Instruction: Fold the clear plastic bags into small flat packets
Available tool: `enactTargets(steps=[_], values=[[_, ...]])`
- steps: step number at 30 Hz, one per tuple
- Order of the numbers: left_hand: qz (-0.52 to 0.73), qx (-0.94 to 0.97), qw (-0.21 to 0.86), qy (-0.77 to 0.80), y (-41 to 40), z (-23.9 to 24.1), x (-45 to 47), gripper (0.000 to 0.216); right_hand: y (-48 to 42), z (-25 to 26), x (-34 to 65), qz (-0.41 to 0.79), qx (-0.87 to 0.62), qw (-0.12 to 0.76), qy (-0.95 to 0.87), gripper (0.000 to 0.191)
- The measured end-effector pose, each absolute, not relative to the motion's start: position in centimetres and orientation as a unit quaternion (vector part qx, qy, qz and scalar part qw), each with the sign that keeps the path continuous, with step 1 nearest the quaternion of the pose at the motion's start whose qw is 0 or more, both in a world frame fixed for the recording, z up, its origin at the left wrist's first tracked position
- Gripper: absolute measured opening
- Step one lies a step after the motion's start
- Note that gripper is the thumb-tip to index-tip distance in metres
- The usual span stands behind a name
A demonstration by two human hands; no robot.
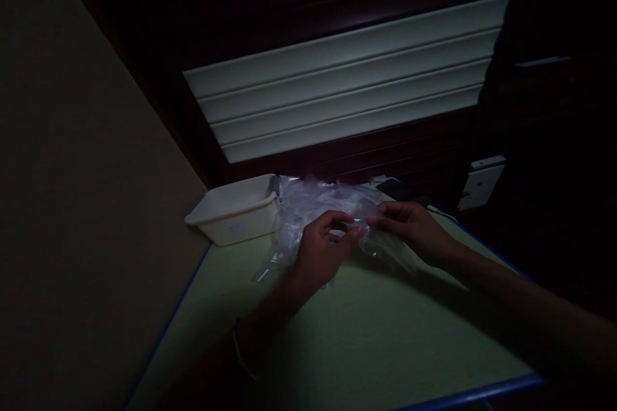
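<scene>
My left hand (325, 247) is closed in a pinch on the edge of a clear plastic bag (360, 210). Facing it, my right hand (409, 226) pinches the same bag from the other side, thumb and forefinger together. The bag hangs between my fingertips, over the table. Just behind and to the left of my hands lies a heap of clear plastic bags (308, 196), crumpled and shiny. In the dim light I cannot make out whether anything is inside the held bag.
A white plastic basin (241, 209) stands left of the heap, by the wall (96, 205). The green table (376, 334) has a blue edge. A dark object (402, 191) lies at its back right. Behind is a dark door with pale slats (347, 77); a white boxlike item (481, 186) is at right.
</scene>
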State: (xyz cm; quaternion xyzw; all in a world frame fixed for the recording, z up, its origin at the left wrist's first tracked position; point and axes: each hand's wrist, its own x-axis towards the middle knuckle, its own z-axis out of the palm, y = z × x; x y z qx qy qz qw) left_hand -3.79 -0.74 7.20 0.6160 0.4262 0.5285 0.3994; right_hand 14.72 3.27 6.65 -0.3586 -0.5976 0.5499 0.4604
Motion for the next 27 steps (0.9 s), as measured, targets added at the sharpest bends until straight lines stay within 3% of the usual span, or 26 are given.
enactTargets(steps=[13, 21, 27], values=[[0.508, 0.585, 0.452, 0.443, -0.4, 7.6, -4.1, 0.02, 2.9, 7.3, 15.1, 0.539, -0.329, 0.417, -0.653, 0.032], [0.389, 0.602, 0.559, 0.416, -1.0, 9.6, -5.4, 0.023, 2.5, 8.8, 16.9, 0.548, -0.253, 0.368, -0.707, 0.045], [0.3, 0.61, 0.599, 0.423, -1.2, 9.8, -5.6, 0.024, 2.5, 8.8, 17.4, 0.608, -0.186, 0.235, -0.735, 0.035]])
